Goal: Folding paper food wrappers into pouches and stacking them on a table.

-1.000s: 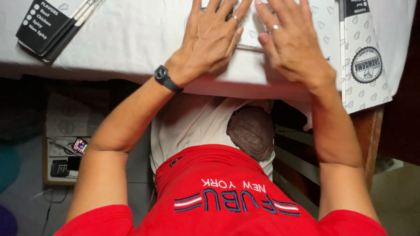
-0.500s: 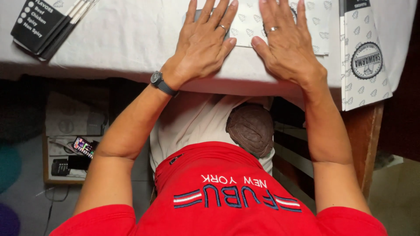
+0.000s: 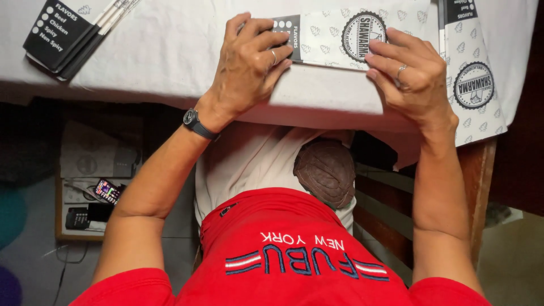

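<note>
A flat white paper sleeve with a black end and a round stamp lies at the near edge of the table, on the white cloth. My left hand, with a ring and a wristwatch, curls its fingers over the sleeve's black left end. My right hand, also ringed, grips the sleeve's right end with bent fingers. Part of the sleeve is hidden under both hands.
A stack of similar sleeves lies at the far left of the table. Another sleeve hangs over the right edge. A brown round thing rests on my lap. A low box with small gadgets sits on the floor, left.
Both hands lay flat with spread fingers on the paper before. Now the fingers are curled and grip the sleeve's two ends, and the hands are farther apart.
</note>
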